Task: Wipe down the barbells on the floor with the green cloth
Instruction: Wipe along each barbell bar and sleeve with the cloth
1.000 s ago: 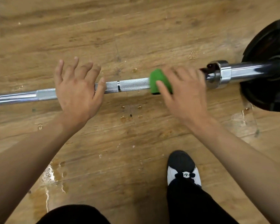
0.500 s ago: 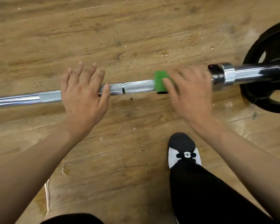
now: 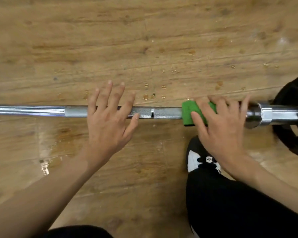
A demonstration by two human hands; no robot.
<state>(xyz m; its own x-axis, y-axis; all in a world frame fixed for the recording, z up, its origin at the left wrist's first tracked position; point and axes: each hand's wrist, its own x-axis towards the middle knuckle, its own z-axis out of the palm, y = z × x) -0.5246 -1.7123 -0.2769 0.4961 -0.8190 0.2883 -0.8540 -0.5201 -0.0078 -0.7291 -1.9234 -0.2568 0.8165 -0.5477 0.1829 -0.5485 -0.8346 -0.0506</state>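
**Cloth stays by the collar, now wrapped further round the bar**

Over the last second the cloth [image 3: 188, 114] has hardly travelled along the bar [image 3: 165, 114]. It still sits at the right end of the knurled stretch, and the little finger of the right hand [image 3: 222, 127] is still just beside the collar [image 3: 265, 115]. What differs is how much green shows: the cloth now hangs down the near side of the bar and peeks out between thumb and forefinger. The right hand is curled over it, thumb on the near side, and clamps it to the steel. That reads as rubbing this one spot rather than a long stroke.

The left hand [image 3: 108, 121] has kept its place left of the ring mark. It lies flat, fingers straight and spread, and holds nothing; it seems to be stopping the bar from rolling.

The knurling between the hands and the smooth shaft further left probably remain to be wiped.

The bar lies on a wooden floor [image 3: 144, 40], with a black plate [image 3: 294, 93] on the sleeve at the right. Drops [image 3: 146, 97] dot the boards beyond it and a wet patch [image 3: 45, 152] lies nearer. A shoe [image 3: 193, 157] stands just below the right hand. The left hand itself blocks any stroke leftward.
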